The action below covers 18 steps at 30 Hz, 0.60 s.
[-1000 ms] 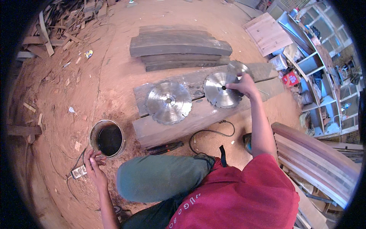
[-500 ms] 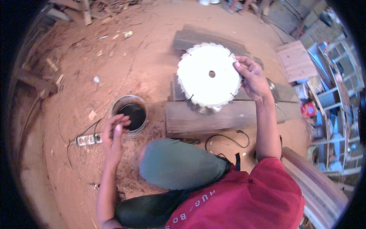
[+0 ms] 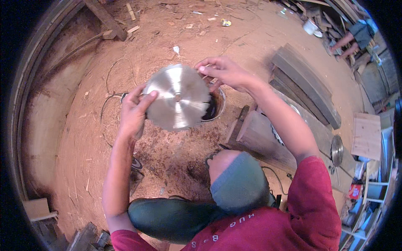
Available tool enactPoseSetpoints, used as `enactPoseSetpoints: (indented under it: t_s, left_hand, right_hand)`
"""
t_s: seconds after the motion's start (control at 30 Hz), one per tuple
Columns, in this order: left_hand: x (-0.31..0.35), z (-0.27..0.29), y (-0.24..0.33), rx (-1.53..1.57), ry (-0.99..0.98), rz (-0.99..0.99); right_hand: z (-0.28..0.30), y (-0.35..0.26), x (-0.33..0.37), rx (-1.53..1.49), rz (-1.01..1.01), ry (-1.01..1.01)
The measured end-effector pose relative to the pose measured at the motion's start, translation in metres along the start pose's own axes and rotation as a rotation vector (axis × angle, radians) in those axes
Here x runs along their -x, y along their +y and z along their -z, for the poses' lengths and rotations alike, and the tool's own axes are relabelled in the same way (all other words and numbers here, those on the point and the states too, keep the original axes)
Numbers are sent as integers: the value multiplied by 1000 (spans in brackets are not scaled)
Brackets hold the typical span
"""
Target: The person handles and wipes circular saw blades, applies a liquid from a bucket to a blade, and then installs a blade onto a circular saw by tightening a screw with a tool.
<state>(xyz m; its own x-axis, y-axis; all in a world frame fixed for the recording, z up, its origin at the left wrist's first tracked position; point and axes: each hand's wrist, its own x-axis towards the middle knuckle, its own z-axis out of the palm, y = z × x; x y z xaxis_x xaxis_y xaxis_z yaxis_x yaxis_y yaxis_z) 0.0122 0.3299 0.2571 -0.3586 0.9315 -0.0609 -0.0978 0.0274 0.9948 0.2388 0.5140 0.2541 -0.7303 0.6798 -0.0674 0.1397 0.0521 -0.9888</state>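
Observation:
A shiny round circular saw blade (image 3: 171, 109) hangs tilted over the sawdust-strewn floor, its teeth blurred. My left hand (image 3: 137, 109) grips its left edge, thumb across the face. At the blade's upper right rim is my right hand (image 3: 226, 74), thumb and forefinger pinched together. Whether that pinch holds the rim or some small thing is unclear. Partly behind the blade stands a bucket (image 3: 222, 99) with dark contents. A second saw blade (image 3: 293, 109) lies on the planks, mostly covered by my right forearm.
Thick wooden planks (image 3: 310, 85) lie to the right, with a round dark metal disc (image 3: 336, 150) on them. A cable (image 3: 274, 178) runs beside my knee (image 3: 238, 180). Another person (image 3: 351, 39) is at the far right. Shelving (image 3: 372, 196) lines the right side.
My view has turned left. The right hand has left the blade over the planks and come to the left. My left hand, empty before, now holds a saw blade.

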Motion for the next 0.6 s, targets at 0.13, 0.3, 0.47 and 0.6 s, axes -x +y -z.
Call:
enactPoseSetpoints:
  t_s: [0.13,0.3,0.47,0.6]
  left_hand:
    - [12,59,-20,-120,193,68]
    - [33,64,-36,-216,278,85]
    - [34,61,-62,-159,304,290]
    - [32,41,-65,-98,257,376]
  right_hand:
    - [-10,88,-75,568,-406,-406]
    - [-44,206,-111,854,-636,-582]
    - [-53,276,-132,1360,-141,-698]
    - [-45,277,-118,1227,-344,-764]
